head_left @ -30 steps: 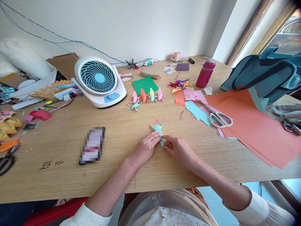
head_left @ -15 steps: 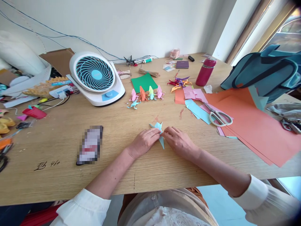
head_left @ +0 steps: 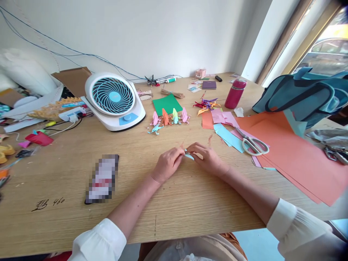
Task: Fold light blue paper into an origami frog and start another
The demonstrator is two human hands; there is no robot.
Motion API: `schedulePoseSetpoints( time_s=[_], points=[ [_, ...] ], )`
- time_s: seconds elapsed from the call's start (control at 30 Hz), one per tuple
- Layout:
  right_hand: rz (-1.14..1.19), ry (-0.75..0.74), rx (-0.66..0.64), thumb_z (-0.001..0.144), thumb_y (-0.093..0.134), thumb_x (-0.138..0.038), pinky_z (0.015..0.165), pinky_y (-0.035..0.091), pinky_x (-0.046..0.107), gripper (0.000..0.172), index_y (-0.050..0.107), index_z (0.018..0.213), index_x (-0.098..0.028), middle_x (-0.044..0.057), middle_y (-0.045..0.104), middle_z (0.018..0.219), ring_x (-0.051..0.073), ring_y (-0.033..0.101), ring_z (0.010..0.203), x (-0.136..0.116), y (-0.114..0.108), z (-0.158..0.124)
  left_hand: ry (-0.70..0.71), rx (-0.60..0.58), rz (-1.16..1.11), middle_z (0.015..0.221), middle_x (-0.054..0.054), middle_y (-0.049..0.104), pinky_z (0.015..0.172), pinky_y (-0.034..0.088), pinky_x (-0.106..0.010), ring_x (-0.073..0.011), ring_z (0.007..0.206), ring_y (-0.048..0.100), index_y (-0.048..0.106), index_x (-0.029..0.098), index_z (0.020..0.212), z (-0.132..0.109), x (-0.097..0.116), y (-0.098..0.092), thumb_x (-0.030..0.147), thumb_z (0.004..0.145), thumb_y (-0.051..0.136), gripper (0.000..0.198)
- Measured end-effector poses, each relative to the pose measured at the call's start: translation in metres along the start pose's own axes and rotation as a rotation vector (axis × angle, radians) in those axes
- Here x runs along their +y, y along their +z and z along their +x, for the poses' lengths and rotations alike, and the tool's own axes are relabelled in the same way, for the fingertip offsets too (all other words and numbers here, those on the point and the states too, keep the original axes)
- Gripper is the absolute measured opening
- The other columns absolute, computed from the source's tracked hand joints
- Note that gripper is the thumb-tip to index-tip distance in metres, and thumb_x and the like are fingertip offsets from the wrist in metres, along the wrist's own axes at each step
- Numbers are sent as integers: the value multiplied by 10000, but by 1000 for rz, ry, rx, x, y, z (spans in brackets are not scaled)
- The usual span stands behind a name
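Note:
Between my fingertips is a small light-blue folded paper piece, mostly covered by both hands. My left hand pinches it from the left, fingers curled and pressed together. From the right, my right hand grips it too, thumb and fingertips closed on the paper. Just beyond the hands stand several small folded paper figures in pink, orange and green-blue. A light-blue folded figure lies in front of them.
A white fan stands back left, a phone nearer. On the right are scissors, light-blue paper strips, large orange sheets, a red bottle and a teal bag. Green paper lies behind the figures.
Both hands have closed in around the blue paper, which lay spread with points showing and is now mostly covered. The whole view has shifted, with the table sitting slightly lower.

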State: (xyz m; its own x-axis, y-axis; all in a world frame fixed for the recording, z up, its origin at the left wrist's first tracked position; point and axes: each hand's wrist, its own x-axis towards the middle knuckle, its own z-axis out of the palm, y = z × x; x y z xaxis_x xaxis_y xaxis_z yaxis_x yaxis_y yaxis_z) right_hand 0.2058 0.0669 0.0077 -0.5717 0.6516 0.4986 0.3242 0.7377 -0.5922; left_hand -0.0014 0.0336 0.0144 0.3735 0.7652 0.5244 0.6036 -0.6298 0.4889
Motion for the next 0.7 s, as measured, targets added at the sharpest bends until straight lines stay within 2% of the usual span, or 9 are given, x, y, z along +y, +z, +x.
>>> schedulePoseSetpoints(
  time_s=[0.1, 0.23, 0.37, 0.53, 0.7],
  points=[
    [345, 168, 28, 939, 556, -261, 808, 521, 305, 150, 654, 1027, -188, 60, 698, 959, 172, 660, 893, -4, -1, -1, -216, 163, -251, 854, -22, 674, 721, 517, -238, -128, 758, 647, 590, 190, 917, 7, 15, -1, 189, 917, 539, 51],
    [643, 266, 23, 879, 660, -355, 797, 529, 313, 183, 660, 965, -193, 40, 704, 908, 177, 667, 862, -9, 1, -1, -356, 207, -522, 798, -7, 640, 624, 515, -213, -110, 669, 612, 592, 172, 867, 13, 29, 0, 249, 879, 606, 79],
    [671, 289, 37, 864, 677, -383, 734, 509, 294, 197, 653, 891, -190, 28, 689, 840, 158, 638, 780, -9, 3, -3, -413, 220, -610, 775, -1, 642, 597, 522, -198, -106, 661, 616, 615, 167, 857, 11, 35, 2, 259, 845, 653, 101],
    [629, 328, 100, 874, 656, -399, 667, 472, 275, 217, 622, 844, -186, 13, 654, 769, 139, 589, 697, -7, 5, -4, -419, 153, -694, 835, -14, 682, 685, 549, -220, -112, 726, 655, 663, 159, 889, 5, 31, 5, 246, 814, 701, 121],
    [552, 330, 107, 878, 644, -405, 656, 458, 273, 227, 620, 828, -185, 10, 638, 747, 135, 573, 680, -10, 6, -6, -405, 144, -607, 794, -2, 682, 682, 530, -208, -107, 720, 650, 660, 160, 836, 3, 28, 6, 214, 805, 703, 76]
  ],
)
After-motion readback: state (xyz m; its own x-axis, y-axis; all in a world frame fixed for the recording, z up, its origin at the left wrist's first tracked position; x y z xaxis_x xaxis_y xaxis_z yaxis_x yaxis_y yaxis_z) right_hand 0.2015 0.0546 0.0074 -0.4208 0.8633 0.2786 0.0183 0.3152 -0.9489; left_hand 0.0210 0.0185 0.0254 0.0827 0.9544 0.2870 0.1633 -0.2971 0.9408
